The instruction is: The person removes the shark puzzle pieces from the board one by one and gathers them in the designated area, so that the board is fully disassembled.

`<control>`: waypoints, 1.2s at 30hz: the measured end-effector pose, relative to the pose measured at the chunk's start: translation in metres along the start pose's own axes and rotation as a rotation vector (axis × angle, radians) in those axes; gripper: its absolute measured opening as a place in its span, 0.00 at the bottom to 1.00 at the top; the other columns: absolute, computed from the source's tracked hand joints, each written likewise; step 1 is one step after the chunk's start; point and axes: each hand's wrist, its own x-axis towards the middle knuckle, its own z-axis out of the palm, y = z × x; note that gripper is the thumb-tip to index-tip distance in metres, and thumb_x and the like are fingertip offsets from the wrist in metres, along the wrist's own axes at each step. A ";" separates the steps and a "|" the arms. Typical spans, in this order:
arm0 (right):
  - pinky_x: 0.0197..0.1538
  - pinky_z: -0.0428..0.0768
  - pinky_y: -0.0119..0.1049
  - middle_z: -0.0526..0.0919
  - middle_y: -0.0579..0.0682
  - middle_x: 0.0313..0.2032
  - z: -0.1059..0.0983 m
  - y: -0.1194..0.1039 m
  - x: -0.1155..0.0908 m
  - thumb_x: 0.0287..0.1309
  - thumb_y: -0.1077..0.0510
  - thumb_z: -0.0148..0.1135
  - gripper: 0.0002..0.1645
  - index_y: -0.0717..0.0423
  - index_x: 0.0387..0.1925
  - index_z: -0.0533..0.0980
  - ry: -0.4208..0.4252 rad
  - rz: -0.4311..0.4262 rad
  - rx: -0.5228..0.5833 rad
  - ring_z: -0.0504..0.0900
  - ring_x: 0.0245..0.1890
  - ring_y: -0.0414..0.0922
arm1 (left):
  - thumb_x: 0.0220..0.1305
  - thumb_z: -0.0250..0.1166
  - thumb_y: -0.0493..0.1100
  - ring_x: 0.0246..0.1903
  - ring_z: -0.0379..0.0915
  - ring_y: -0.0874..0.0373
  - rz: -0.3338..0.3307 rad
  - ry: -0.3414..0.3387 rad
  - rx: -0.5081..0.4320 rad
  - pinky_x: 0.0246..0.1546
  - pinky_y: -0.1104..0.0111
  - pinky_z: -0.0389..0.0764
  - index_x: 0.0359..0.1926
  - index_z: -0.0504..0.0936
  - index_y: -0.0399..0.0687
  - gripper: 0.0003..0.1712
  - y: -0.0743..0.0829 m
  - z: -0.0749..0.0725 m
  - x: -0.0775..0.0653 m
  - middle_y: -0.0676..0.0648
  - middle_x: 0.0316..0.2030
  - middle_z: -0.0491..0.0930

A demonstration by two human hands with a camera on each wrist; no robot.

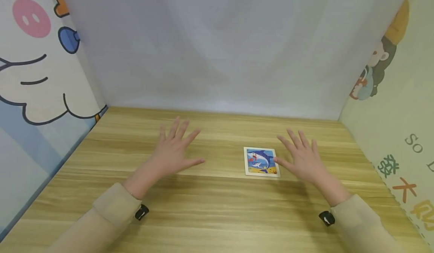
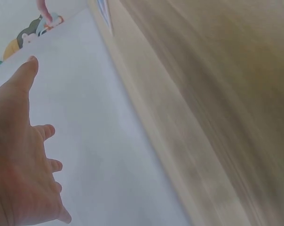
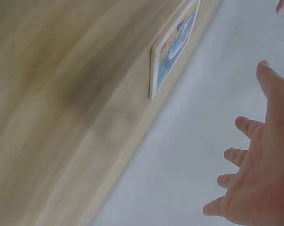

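A small square picture puzzle [image 1: 262, 162] with a white border lies flat on the wooden table, right of the middle. Its picture shows a blue dolphin or shark with a smaller one over a yellow seabed. My right hand [image 1: 303, 160] is held above the table just right of it, fingers spread, the thumb overlapping the puzzle's right edge in the head view. In the right wrist view the puzzle [image 3: 174, 47] lies beyond the thumb side of the hand [image 3: 266, 165]. My left hand [image 1: 173, 155] hovers farther left with fingers spread, holding nothing.
The wooden table [image 1: 210, 215] reaches back to a pale grey curtain [image 1: 217, 49]. A cartoon-printed panel [image 1: 40, 57] stands along the left side, and a cream panel with figures and lettering [image 1: 400, 125] along the right. Each sleeve cuff has a black wrist strap [image 1: 327, 218].
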 end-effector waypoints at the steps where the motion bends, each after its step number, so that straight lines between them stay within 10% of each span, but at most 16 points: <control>1: 0.61 0.39 0.73 0.43 0.59 0.73 -0.001 0.000 0.003 0.60 0.31 0.51 0.45 0.46 0.71 0.53 0.006 -0.007 -0.009 0.38 0.71 0.65 | 0.53 0.49 0.79 0.71 0.18 0.42 0.005 0.004 0.003 0.61 0.34 0.30 0.74 0.47 0.63 0.53 0.003 0.000 0.004 0.42 0.74 0.33; 18: 0.63 0.50 0.68 0.45 0.63 0.72 0.028 -0.003 0.037 0.57 0.36 0.59 0.51 0.53 0.72 0.50 -0.161 -0.074 0.216 0.41 0.70 0.68 | 0.52 0.57 0.75 0.73 0.29 0.46 0.116 0.016 -0.143 0.65 0.40 0.32 0.72 0.55 0.62 0.50 0.047 0.026 0.076 0.45 0.73 0.46; 36: 0.64 0.60 0.59 0.61 0.67 0.66 0.060 -0.002 0.046 0.53 0.42 0.66 0.48 0.64 0.67 0.60 -0.241 -0.115 0.341 0.60 0.65 0.64 | 0.55 0.68 0.57 0.68 0.50 0.46 0.170 -0.214 -0.341 0.66 0.46 0.47 0.67 0.64 0.57 0.40 0.089 0.063 0.124 0.45 0.67 0.62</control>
